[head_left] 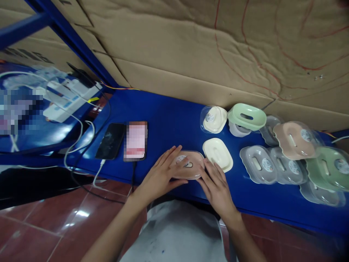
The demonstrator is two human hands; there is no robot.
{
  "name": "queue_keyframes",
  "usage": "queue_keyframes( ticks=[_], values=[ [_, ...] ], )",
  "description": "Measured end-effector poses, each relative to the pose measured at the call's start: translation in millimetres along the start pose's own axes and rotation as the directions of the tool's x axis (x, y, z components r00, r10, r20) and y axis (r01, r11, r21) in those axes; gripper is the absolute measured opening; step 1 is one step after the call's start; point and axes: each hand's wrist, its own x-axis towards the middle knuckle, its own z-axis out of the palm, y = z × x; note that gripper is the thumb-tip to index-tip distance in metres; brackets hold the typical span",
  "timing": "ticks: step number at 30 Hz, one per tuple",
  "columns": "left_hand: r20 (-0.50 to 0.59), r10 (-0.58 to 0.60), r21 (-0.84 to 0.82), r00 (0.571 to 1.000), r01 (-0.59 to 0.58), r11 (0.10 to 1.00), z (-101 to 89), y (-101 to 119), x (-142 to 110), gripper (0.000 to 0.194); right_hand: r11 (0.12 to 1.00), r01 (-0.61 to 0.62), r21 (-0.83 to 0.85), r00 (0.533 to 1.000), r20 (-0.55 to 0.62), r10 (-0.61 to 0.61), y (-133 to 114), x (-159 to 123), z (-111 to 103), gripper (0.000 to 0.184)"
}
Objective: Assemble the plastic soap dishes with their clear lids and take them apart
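A pink soap dish with a clear lid (191, 165) lies on the blue table (166, 116) near its front edge. My left hand (160, 176) rests on the dish's left side, fingers stretched over the lid. My right hand (216, 185) touches its right edge with fingers extended. Just beyond my right hand lies a cream dish tray (218, 154). Neither hand grips anything.
Further right are several soap dishes: a cream one under a clear lid (214, 119), a green one (247, 117), grey ones (259, 164), a pink one (293, 140) and another green one (328, 168). Two phones (110, 141) and cables lie left. Cardboard (218, 47) backs the table.
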Motion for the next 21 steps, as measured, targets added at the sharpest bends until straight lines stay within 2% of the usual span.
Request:
queue_keyframes(
  ticks=[5,9,12,14,16,18,21],
  values=[
    [-0.005,0.074,0.055,0.997,-0.073,0.996,1.2,-2,-1,0.076,1.000,0.014,-0.010,0.999,-0.044,-0.014,-1,-4,1,0.078],
    [-0.003,0.039,0.077,0.999,-0.039,0.996,-0.7,-2,1,0.068,1.000,0.009,-0.007,1.000,-0.014,-0.009,-1,-2,-1,0.075],
    [-0.032,-0.042,0.153,0.999,0.046,0.987,-6.9,-2,12,0.065,0.995,-0.098,-0.003,0.994,-0.050,0.097,2,1,0,0.076],
    [-0.108,-0.099,0.215,0.989,0.120,0.969,-11.3,-2,24,0.067,0.976,-0.215,-0.012,0.971,-0.114,0.212,5,1,1,0.074],
    [-0.183,-0.115,0.241,0.976,0.158,0.957,-12.9,0,37,0.068,0.965,-0.260,-0.017,0.958,-0.129,0.256,10,0,2,0.064],
    [-0.176,-0.046,0.213,0.983,0.083,0.974,-9.5,6,46,0.069,0.980,-0.197,0.001,0.978,-0.061,0.197,16,-1,-2,0.056],
    [-0.040,0.128,0.119,0.991,-0.122,0.985,4.5,18,48,0.061,0.997,-0.053,0.049,0.998,0.046,0.051,29,4,-18,0.047]
  ],
)
